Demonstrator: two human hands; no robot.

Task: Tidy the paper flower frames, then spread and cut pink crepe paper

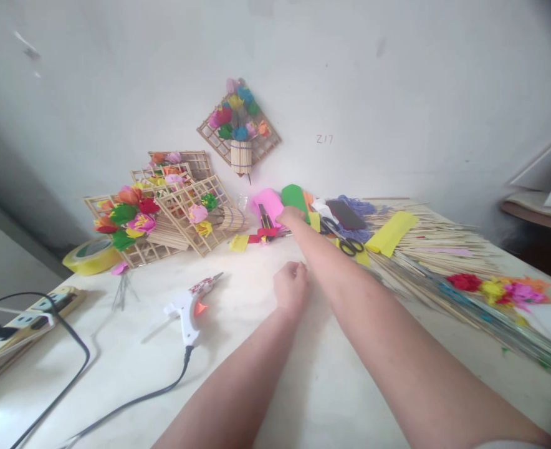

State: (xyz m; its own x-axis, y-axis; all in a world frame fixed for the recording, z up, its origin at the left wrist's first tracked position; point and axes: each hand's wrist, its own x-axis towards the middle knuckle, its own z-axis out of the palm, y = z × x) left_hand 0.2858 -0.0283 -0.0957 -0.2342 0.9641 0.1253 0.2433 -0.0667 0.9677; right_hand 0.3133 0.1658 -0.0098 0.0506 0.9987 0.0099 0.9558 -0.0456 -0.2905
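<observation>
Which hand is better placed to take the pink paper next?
Probably the right hand: it is at the pink paper, while the left hand is farther from it, nearer the camera.

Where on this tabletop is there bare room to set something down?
Bare patches: between the glue gun and left hand; between the left forearm and right forearm. Crowded: around the right hand, with pink paper and scissors nearby; the right side, with sticks; the left rear, with flowered lattices.
</observation>
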